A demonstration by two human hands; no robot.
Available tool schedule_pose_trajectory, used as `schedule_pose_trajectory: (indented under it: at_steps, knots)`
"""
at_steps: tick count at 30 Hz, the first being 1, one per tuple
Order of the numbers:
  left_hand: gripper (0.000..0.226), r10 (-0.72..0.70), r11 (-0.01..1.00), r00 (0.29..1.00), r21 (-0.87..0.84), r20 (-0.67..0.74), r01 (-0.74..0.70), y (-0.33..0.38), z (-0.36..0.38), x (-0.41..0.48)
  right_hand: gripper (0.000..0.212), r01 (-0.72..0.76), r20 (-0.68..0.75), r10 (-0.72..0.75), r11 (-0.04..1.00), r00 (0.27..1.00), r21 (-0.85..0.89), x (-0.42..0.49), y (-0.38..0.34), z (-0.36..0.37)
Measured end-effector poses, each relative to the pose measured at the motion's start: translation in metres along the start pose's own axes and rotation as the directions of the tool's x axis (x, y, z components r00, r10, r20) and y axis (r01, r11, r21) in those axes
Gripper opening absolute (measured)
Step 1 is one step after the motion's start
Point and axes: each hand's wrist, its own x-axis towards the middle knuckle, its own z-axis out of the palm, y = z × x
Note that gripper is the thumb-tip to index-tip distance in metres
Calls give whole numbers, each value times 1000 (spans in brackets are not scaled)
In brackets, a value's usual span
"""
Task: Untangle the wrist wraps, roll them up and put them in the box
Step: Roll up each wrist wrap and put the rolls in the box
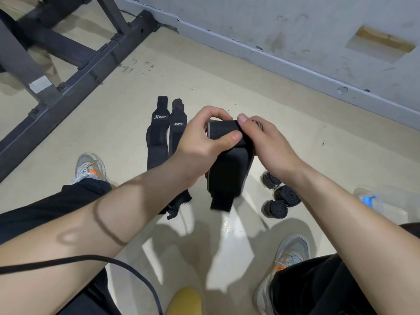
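A clear plastic bottle (368, 201) with a blue label lies on the floor (227, 87) at the right, half hidden behind the right forearm; what it holds cannot be made out. Both hands meet above the floor in the middle. The left hand (200, 142) curls round the upper end of a black wrist wrap (227, 171), thumb pressed on its face. The right hand (270, 146) pinches the same end from the right, thumb on top. The wrap is woven elastic with a pale grey edge; its upper part is folded over and its lower tail hangs blurred. To the left, two flat wraps (156, 142) lie side by side on the floor, each with a small white logo, their near ends covered by the left forearm. Near right, three rolled wraps (276, 208) sit close together as tight spirals, the farthest partly behind the right wrist. A dark metal frame (79, 64) is cut off at far left.
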Motion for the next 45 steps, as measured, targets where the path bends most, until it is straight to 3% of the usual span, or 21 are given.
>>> schedule_pose_trajectory:
  at_steps: [2, 6, 10, 15, 19, 22, 24, 26, 30, 33, 35, 38, 41, 45]
  knots:
    - [27, 8, 1000, 1000, 9, -16, -8, -2, -1, 2, 61, 53, 0, -53, 998, 999, -34, 0, 1, 1]
    - [44, -115, 991, 991, -72, -67, 111, -4, 0, 5, 34, 80, 38, -87, 986, 995, 147, 1, 3, 1]
    - [71, -256, 967, 967, -27, -22, 255, -9, 1, 6, 23, 92, 9, -93, 993, 996, 71, 1, 7, 2]
    - [54, -331, 921, 936, -174, 121, 348, 0, 0, 6, 15, 159, -34, -157, 986, 987, 57, 0, 8, 5]
    - [52, -274, 943, 959, -176, 74, 283, 0, -6, 10, 19, 185, -12, -186, 967, 982, 175, 0, 7, 6]
    - [55, -251, 952, 967, -172, 44, 255, 1, -9, 13, 26, 77, 54, -99, 942, 994, 327, 0, 5, 3]
    - [51, -222, 962, 975, -160, 12, 221, -1, -9, 14, 35, -6, 76, -20, 944, 997, 331, 0, 4, 4]
    - [42, -163, 983, 987, -82, -8, 161, -4, -10, 14, 49, 2, 37, -12, 965, 999, 262, -1, 4, 6]
    - [36, -90, 996, 996, 27, -30, 90, -5, -9, 13, 22, 73, -31, -67, 946, 997, 317, 1, 5, 11]
    - [45, -206, 977, 978, -57, 14, 206, 0, -4, 11, 10, 110, -31, -106, 924, 994, 366, 2, 5, 9]
    - [56, -293, 946, 952, -117, 87, 301, 3, -2, 9, 4, 164, -28, -164, 940, 986, 299, 2, 4, 6]
    - [57, -296, 937, 951, -169, 89, 307, 5, -2, 9, 8, 222, -11, -224, 957, 975, 187, -1, 2, 4]
    - [52, -272, 948, 962, -165, 21, 272, 2, -4, 10, 10, 177, 27, -190, 952, 981, 249, -2, 0, 6]
    - [34, -210, 967, 978, -148, -12, 206, 0, -5, 10, 20, -8, 71, -18, 937, 997, 348, 0, 0, 5]
